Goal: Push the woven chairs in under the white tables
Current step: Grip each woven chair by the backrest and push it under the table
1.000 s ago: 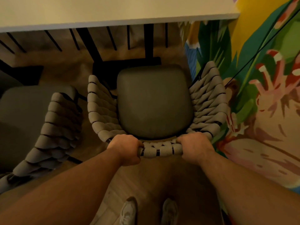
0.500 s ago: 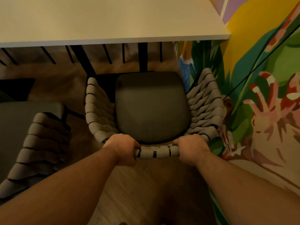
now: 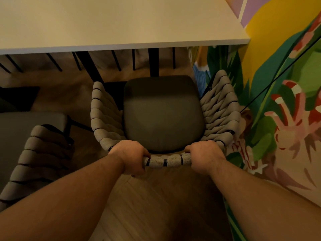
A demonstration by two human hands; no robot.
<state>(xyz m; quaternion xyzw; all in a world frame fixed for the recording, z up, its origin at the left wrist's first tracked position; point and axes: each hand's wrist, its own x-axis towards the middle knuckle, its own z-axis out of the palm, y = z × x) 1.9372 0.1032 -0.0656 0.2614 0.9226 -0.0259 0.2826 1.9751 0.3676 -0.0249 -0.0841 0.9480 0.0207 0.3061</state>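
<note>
Wooden plank flooring (image 3: 156, 206) runs beneath a white worktop (image 3: 121, 23) that fills the top of the view, its right end meeting a wall painted with a bright mural (image 3: 286, 105) of green leaves, yellow and pink shapes. Black legs (image 3: 153, 61) and thin bars show under the worktop's near edge. The woven chair (image 3: 163, 115) stands in front of that edge, facing it and just beside the mural wall. Its dark grey seat cushion is wholly in sight, and its thick grey woven sides curve round to the back rail nearest the person. The left grip (image 3: 129, 157) is clamped over the left part of that back rail, fingers curled round it. The right grip (image 3: 205, 156) is clamped on the right part, with a short stretch of weave bare between them. A second woven chair (image 3: 40, 153) sits to the left, partly out of view. A thin black cable (image 3: 278, 70) slants across the mural.
</note>
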